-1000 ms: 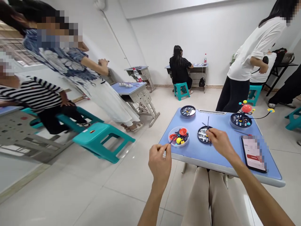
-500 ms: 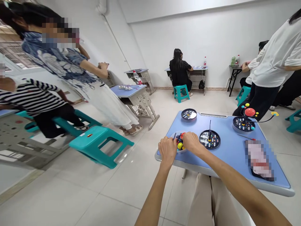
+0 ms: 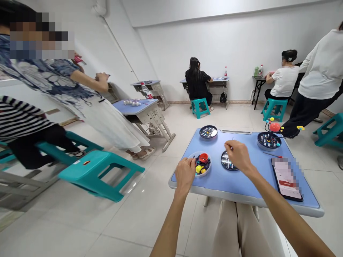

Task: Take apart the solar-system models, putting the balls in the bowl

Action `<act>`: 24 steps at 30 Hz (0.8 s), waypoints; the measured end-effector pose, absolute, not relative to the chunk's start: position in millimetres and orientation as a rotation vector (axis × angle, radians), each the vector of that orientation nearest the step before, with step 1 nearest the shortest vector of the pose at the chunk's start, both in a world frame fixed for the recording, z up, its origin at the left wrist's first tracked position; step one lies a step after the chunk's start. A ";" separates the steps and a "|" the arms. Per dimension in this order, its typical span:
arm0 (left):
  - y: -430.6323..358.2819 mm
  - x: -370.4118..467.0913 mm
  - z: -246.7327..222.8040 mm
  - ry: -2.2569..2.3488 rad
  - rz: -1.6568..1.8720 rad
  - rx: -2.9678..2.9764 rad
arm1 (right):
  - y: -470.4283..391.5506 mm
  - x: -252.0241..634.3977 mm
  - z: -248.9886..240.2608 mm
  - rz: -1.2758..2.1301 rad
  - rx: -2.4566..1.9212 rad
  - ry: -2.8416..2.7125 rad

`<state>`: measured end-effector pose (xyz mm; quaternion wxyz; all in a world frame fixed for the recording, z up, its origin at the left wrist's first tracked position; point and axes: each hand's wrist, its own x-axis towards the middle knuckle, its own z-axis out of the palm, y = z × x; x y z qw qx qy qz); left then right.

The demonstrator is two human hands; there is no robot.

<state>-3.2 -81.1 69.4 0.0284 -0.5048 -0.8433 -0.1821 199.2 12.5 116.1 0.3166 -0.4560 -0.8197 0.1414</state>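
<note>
My left hand [image 3: 185, 173] is closed at the near left of the table, its fingertips pinching a thin black rod [image 3: 194, 156] at the rim of a clear plastic bowl [image 3: 209, 167]. Inside the bowl lie a red ball part [image 3: 204, 157], a yellow ball [image 3: 198, 169] and black rods. My right hand [image 3: 238, 156] is closed in a pinch above a round black base [image 3: 226, 161] with printed labels, partly covering it. Behind those fingers pokes up the dark tip of the base's stem. What the right fingers hold, if anything, I cannot make out.
On the blue table [image 3: 214, 185] stand another round black base [image 3: 208, 132] and a planet model [image 3: 274, 127] with coloured balls. A screwdriver [image 3: 273, 155] and phone [image 3: 288, 182] lie at right. A teal stool [image 3: 91, 167] and a standing person [image 3: 88, 96] are at left.
My right hand has moved right, from the bowl to above the middle base. My left hand stays by the bowl, where more of the contents now shows. The view has shifted slightly.
</note>
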 end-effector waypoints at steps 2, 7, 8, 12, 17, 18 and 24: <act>-79.3 -6.8 69.2 -2.566 -0.606 -1.510 | 25.5 225.3 112.3 0.382 -1.243 -2.031; -73.3 -3.9 69.7 -2.491 -0.593 -1.542 | 42.3 259.6 89.7 0.535 -1.319 -2.010; -72.5 2.3 68.4 -2.456 -0.637 -1.540 | 43.2 260.7 84.6 0.574 -1.329 -2.017; -73.4 43.1 52.6 -2.244 -0.985 -1.615 | 43.1 253.5 68.1 0.716 -1.348 -2.073; -76.3 65.3 34.4 -2.207 -1.098 -1.517 | 39.3 240.0 60.3 0.727 -1.338 -2.207; -75.9 60.8 35.9 -2.241 -1.051 -1.474 | 38.6 238.5 60.0 0.708 -1.335 -2.235; -63.3 21.1 62.6 -2.508 -0.520 -1.559 | 37.7 235.1 61.5 0.633 -1.341 -2.317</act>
